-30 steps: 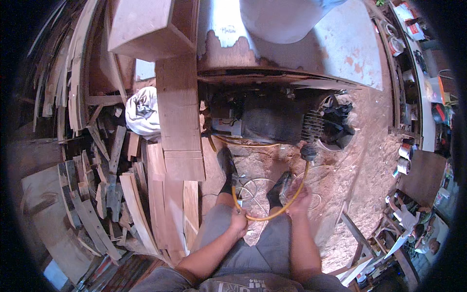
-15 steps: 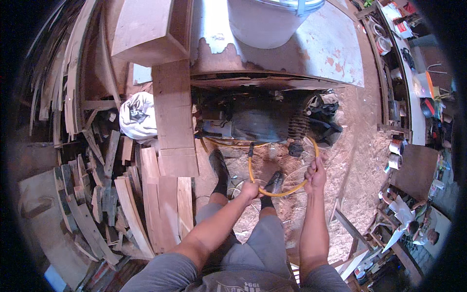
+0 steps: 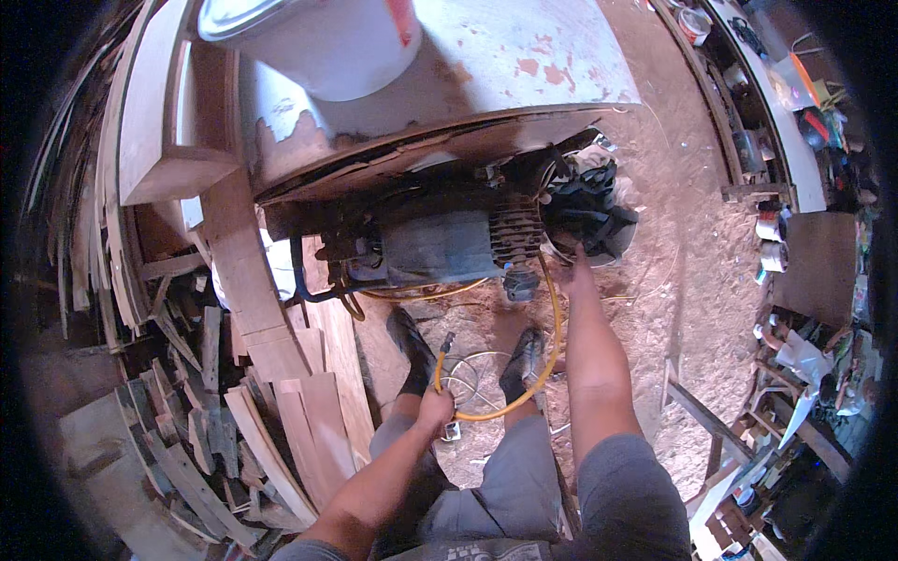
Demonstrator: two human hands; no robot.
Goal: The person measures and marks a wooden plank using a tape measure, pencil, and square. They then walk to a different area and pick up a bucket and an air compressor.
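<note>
A yellow hose [image 3: 508, 411] curves in a loop in front of my legs. My left hand [image 3: 434, 412] is closed around it close to its end, which carries a dark fitting [image 3: 447, 342]. The hose's other side rises to a greasy machine with a grey cylindrical body [image 3: 436, 245] and a ribbed block [image 3: 516, 234], probably an air compressor, under the table. My right hand [image 3: 569, 271] reaches forward beside the ribbed block, close to the hose and the rim of a bin [image 3: 622, 238] of dark rags. Its fingers are too shadowed to make out.
Above the machine, a stained white tabletop [image 3: 505, 56] carries a large white bucket [image 3: 327, 51]. Wood boards and offcuts [image 3: 196, 421] are heaped to the left. A cluttered shelf [image 3: 786, 122] runs along the right, with seated people [image 3: 809, 365] beyond. Loose tubing lies around my feet.
My right hand has let go of the hose's loop and gone forward to the machine and bin. My left hand has moved left and down with the hose end. The view has shifted right.
</note>
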